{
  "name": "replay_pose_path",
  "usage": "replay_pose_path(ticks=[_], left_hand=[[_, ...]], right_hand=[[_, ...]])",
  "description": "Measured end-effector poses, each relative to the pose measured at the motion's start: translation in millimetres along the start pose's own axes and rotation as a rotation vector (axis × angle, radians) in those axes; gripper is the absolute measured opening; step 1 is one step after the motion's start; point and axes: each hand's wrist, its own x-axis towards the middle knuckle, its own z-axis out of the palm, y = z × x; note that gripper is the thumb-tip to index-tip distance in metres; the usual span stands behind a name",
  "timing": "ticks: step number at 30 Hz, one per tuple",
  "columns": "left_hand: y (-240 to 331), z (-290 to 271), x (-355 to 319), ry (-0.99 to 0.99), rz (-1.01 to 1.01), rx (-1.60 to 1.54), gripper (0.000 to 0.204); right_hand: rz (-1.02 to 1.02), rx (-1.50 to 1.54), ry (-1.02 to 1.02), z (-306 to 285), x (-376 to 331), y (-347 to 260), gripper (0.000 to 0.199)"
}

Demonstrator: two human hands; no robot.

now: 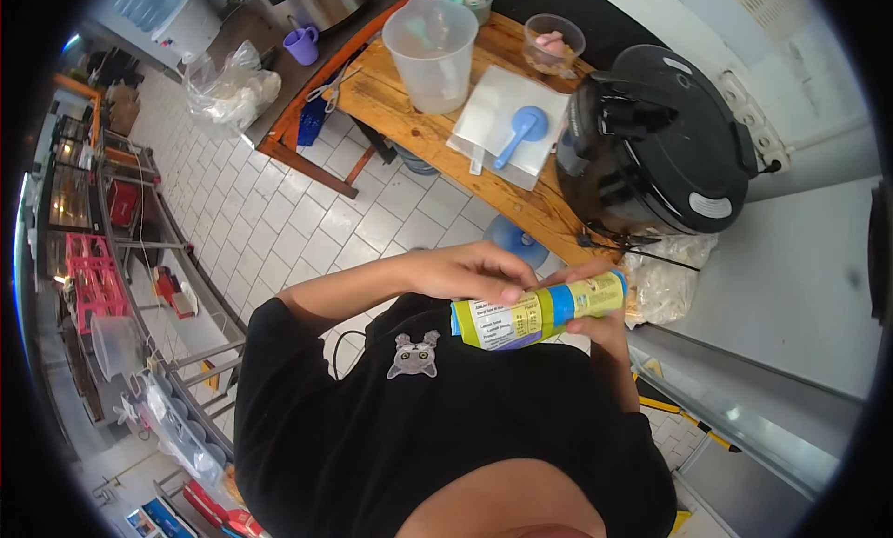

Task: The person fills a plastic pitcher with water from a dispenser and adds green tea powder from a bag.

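Close in front of my chest I hold a yellow-green and blue tube-shaped packet [549, 310], lying sideways. My left hand [474, 273] rests along its upper side, with the fingers curled over it and the thumb against the wrapper. My right hand [600, 329] grips the other end from behind and below, its thumb on the near side. Part of the right fingers is hidden behind the packet. On the wooden table beyond, a blue scoop [523, 133] lies on a stack of clear plastic sheets [493, 96].
A large black appliance [660, 138] stands at the table's right end, beside a socket strip [753, 119]. Farther left are a clear measuring jug [430, 59], a tub with pink contents [553, 45], scissors [330, 89] and a purple mug [300, 45]. Metal racks [177, 250] line the left.
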Motion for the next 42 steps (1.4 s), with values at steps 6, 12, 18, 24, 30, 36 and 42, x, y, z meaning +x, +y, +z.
replay_pose_path(ticks=[6, 12, 18, 24, 30, 36, 42], left_hand=[[-22.1, -57.9, -15.6, -0.038, 0.219, -0.332, 0.011], [12.4, -117.1, -72.1, -0.079, 0.183, -0.377, 0.004], [93.0, -193.0, -148.2, -0.133, -0.152, 0.209, 0.010], [134.9, -234.5, -156.9, -0.058, 0.198, 0.871, 0.007], [130.0, -240.5, -135.5, 0.256, 0.613, 1.638, 0.015], [158.5, -286.1, -159.7, 0.668, 0.962, 1.571, 0.012], [203.5, -343.6, -96.2, 0.415, 0.271, 0.762, 0.026]], right_hand=[[0.081, 0.359, 0.097, 13.5, 50.5, 57.3, 0.061], [0.156, 0.339, 0.121, 69.5, 108.2, 84.9, 0.061], [0.278, 0.060, 0.053, 117.5, 168.8, 77.0, 0.049], [0.402, -0.167, 0.277, 152.5, 213.0, 66.5, 0.042], [0.099, -0.482, 0.580, 152.9, 247.2, 94.7, 0.040], [-0.201, -0.470, 0.506, 119.4, 298.8, 91.6, 0.050], [-0.412, -0.603, 0.054, 83.8, 363.8, 77.2, 0.060]])
